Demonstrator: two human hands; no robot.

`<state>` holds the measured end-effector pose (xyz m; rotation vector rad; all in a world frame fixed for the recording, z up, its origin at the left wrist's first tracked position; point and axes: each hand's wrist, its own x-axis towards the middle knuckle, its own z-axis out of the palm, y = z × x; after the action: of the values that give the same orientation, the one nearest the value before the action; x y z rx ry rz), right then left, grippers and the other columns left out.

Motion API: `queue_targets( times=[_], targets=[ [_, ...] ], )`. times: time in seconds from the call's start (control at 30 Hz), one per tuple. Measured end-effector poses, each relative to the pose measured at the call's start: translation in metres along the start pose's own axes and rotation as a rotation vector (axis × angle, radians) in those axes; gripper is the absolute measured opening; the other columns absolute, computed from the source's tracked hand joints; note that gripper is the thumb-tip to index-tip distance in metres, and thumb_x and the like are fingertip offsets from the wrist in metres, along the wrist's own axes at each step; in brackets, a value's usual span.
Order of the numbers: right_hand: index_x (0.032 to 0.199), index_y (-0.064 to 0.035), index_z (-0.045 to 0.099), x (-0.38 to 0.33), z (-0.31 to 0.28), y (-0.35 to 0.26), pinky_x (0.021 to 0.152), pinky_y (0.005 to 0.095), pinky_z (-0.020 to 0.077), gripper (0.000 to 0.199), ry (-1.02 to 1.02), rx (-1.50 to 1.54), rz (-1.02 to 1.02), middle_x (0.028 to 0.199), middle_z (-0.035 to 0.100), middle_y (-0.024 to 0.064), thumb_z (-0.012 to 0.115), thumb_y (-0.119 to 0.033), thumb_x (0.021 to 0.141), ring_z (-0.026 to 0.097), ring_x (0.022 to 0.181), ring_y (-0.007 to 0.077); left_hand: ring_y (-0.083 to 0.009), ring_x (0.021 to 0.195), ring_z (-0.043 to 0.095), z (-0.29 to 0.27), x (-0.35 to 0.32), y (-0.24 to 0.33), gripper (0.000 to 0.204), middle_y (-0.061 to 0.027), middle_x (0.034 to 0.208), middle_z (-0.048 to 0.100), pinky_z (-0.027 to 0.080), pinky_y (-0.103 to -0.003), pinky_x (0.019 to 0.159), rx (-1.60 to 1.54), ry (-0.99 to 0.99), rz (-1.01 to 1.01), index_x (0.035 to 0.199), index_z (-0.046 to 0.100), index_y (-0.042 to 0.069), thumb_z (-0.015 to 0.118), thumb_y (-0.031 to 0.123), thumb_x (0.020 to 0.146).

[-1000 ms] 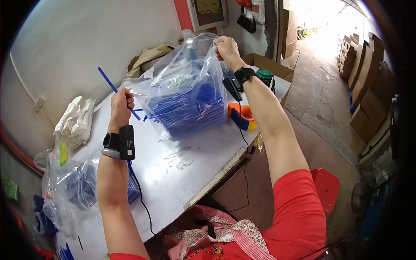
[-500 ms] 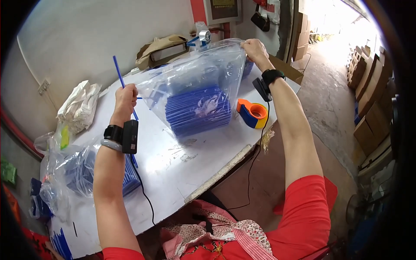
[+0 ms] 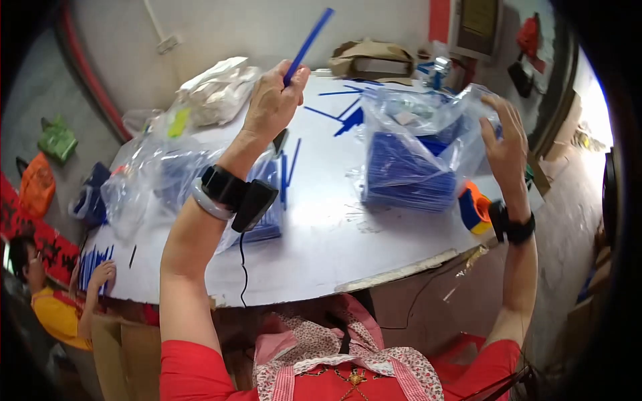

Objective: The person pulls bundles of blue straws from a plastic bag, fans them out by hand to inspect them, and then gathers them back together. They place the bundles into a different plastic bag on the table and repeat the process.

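"So, which way is the blue strip (image 3: 309,48) pointing?"

"Its visible end is pointing up and away from the person, its long axis slanting rightward. The left hand (image 3: 273,100) is holding it, to the upper left of the clear bag (image 3: 409,175)."

"And that bag?"

"It's resting on the table (image 3: 321,224), with the strips inside lying roughly left to right."

"How are the hands posing?"

"The left is curling its fingers firmly round the strip. The right hand (image 3: 505,137) is hovering at the bag's upper right, fingers bending loosely apart, gripping nothing I can make out. Whether it's touching the film, I can't tell."

"What's hiding?"

"The left hand is covering the strip's lower part, and the right hand is blurring. Left of the clear bag, a second bag (image 3: 167,175) is lying partly behind the left forearm. Just right of it, a tape dispenser (image 3: 473,207) is sitting."
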<state>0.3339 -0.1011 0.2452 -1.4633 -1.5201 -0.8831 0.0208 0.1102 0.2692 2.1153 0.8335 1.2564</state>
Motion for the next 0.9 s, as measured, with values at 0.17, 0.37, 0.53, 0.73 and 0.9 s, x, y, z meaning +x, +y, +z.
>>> queue_targets(
  times=[0.17,0.37,0.53,0.73,0.9],
  targets=[
    [0.093,0.0004,0.061,-0.086,0.0,-0.084,0.068,0.033,0.0492,0.016,-0.414,0.388,-0.096,0.087,0.063,0.0133,0.061,0.004,0.077,0.063,0.079,0.0287,-0.0388,0.078,0.063,-0.101,-0.07,-0.005,0.015,-0.0189,0.078,0.064,0.048,-0.05,0.067,1.074,-0.042,0.226,0.092,0.062,0.006,0.056,0.016,0.084],
    [0.102,-0.0056,0.061,-0.096,0.065,-0.183,0.067,0.0339,0.0516,0.027,-0.479,0.598,-0.281,0.104,0.063,0.0069,0.062,0.001,0.076,0.062,0.082,0.0249,-0.0374,0.076,0.064,-0.186,-0.143,-0.104,0.019,-0.02,0.085,0.066,0.05,-0.048,0.065,1.312,-0.467,-0.243,0.092,0.065,0.003,0.051,0.01,0.081],
    [0.13,-0.0144,0.049,-0.074,0.138,-0.287,0.062,0.0304,0.0503,0.051,-0.654,0.664,-0.726,0.133,0.049,0.0037,0.055,-0.001,0.081,0.058,0.076,0.0201,-0.0291,0.071,0.067,-0.183,-0.164,-0.128,0.02,-0.0196,0.078,0.067,0.051,-0.04,0.055,0.191,-0.333,-0.845,0.087,0.062,-0.003,0.048,0.009,0.082],
    [0.099,-0.0068,0.057,-0.069,0.215,-0.321,0.061,0.0277,0.0473,0.018,-0.589,0.325,-0.824,0.098,0.056,0.0069,0.056,-0.01,0.082,0.054,0.074,0.019,-0.0239,0.071,0.069,-0.185,-0.179,-0.154,0.021,-0.0191,0.074,0.066,0.05,-0.035,0.052,0.214,-0.293,-0.922,0.085,0.063,-0.005,0.048,0.01,0.083],
    [0.079,-0.0059,0.054,-0.072,0.19,-0.316,0.062,0.0264,0.0454,0.007,-0.411,0.47,-0.776,0.082,0.049,0.0047,0.058,-0.011,0.078,0.05,0.077,0.0175,-0.0254,0.068,0.069,-0.156,-0.169,-0.15,0.02,-0.0188,0.074,0.067,0.051,-0.036,0.053,1.096,-0.939,-0.559,0.081,0.065,-0.004,0.051,0.009,0.08]
  ],
)
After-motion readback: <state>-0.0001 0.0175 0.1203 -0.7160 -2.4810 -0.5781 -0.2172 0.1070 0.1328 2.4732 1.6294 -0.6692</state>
